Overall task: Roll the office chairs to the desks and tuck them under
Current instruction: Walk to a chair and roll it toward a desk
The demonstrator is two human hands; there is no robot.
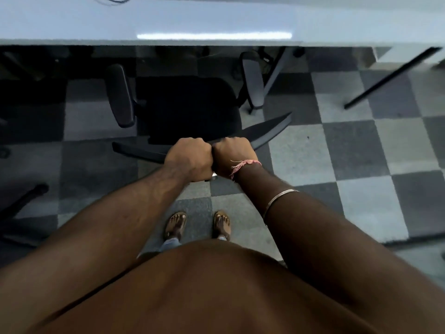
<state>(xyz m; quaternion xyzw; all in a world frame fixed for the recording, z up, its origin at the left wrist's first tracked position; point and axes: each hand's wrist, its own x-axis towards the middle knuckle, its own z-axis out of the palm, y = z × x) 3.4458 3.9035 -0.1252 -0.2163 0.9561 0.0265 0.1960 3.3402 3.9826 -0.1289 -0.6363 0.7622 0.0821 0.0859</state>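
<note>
- Both hands, left hand [189, 160] and right hand [232, 158], curl tight side by side round the top edge of the office chair [190, 104] backrest, a centred grip for steering
- The chair faces the white table [168, 22], seat front just at its edge, armrests not yet under, so tucking looks unfinished
</note>
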